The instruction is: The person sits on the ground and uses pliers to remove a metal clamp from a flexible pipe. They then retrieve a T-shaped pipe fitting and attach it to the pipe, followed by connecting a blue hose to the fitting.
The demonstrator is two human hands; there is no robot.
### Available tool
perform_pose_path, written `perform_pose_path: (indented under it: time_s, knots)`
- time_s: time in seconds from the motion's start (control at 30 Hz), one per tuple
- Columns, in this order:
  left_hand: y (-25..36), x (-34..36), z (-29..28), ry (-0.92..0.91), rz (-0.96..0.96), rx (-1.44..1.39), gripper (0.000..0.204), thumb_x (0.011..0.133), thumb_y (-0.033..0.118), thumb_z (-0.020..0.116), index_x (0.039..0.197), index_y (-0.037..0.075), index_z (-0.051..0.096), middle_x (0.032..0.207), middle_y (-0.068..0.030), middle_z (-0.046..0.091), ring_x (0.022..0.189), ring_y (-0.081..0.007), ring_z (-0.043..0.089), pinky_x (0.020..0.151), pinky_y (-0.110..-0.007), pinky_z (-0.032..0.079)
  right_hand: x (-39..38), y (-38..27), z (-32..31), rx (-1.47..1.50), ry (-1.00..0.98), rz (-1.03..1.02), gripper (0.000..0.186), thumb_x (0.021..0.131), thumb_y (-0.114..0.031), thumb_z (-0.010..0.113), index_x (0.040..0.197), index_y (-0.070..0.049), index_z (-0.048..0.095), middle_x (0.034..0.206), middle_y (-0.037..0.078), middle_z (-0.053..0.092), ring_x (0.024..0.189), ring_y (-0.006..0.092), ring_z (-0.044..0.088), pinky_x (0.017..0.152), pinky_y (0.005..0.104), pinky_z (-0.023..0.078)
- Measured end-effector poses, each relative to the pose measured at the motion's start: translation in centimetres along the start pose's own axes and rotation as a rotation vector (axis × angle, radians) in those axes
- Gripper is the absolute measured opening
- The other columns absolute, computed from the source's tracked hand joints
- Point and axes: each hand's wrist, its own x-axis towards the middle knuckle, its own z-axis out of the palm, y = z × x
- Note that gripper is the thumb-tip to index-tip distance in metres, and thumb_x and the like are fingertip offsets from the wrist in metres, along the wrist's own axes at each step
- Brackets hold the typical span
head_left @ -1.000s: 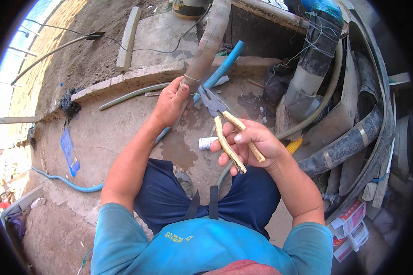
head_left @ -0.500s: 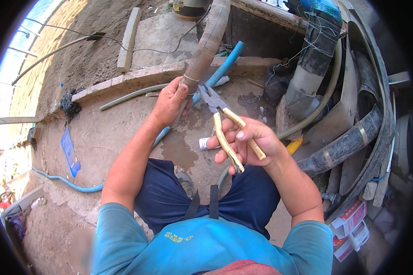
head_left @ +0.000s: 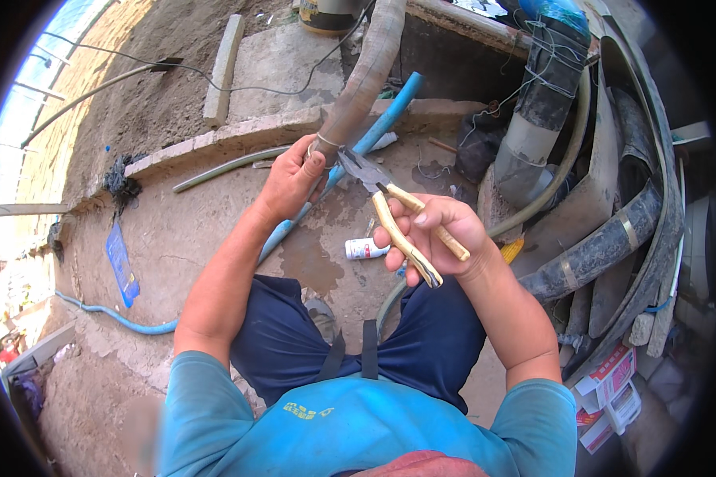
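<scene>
A thick brownish hose (head_left: 363,71) comes down from the top, with a thin wire loop (head_left: 324,143) round its lower end. My left hand (head_left: 290,181) is wrapped about the hose just below that loop; some of its fingers are hidden behind. In my right hand (head_left: 447,229) is a pair of pliers (head_left: 398,230) with worn yellowish handles spread apart. Their grey jaws touch or lie right by the wire at the hose's right side; whether they grip it I cannot tell. Behind both runs a blue pipe (head_left: 390,115).
A white can (head_left: 366,249) lies on the concrete floor between my knees and the pliers. To the right stand a black and grey pipe (head_left: 533,127) bound with wire and a dark ribbed hose (head_left: 597,254). A low concrete curb (head_left: 215,143) crosses ahead.
The pliers have tilted flatter, their handles swinging up and right with my right hand. My left hand and the hose end have shifted slightly left. More of the white can shows.
</scene>
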Motion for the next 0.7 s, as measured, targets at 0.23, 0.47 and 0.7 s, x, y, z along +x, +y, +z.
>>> perform_pose_path:
  time_s: [0.23,0.47,0.7]
  knots:
    - [-0.7,-0.5,-0.9,-0.018,-0.001,0.061,0.066,0.104,0.057,0.056,0.142,0.004,0.050,0.092,-0.0013,0.058,0.060,-0.0070,0.053,0.047,-0.022,0.043,0.3,1.1,1.9,-0.119,0.206,0.009,0.014,0.097,-0.004,0.053,0.110,-0.006,0.050,0.098,0.021,0.065,0.068,0.0263,0.065,0.045,0.0379,0.051]
    - [-0.9,-0.3,-0.7,0.057,0.108,0.402,0.073,0.086,0.040,0.086,0.141,0.003,0.054,0.105,-0.0054,0.072,0.095,-0.0139,0.065,0.087,-0.032,0.054,0.3,1.3,3.5,-0.524,0.431,-0.015,0.019,0.091,0.001,0.064,0.100,-0.005,0.047,0.087,0.017,0.064,0.057,0.0194,0.063,0.040,0.0332,0.049]
    - [1.4,-0.5,0.9,0.086,-0.070,0.542,0.068,0.081,0.019,0.085,0.141,0.009,0.055,0.114,-0.0164,0.075,0.105,-0.0224,0.071,0.093,-0.037,0.054,-0.2,1.1,4.3,-1.343,0.723,-0.001,0.021,0.092,-0.004,0.068,0.094,-0.004,0.047,0.079,0.011,0.062,0.061,0.0196,0.066,0.048,0.0349,0.052]
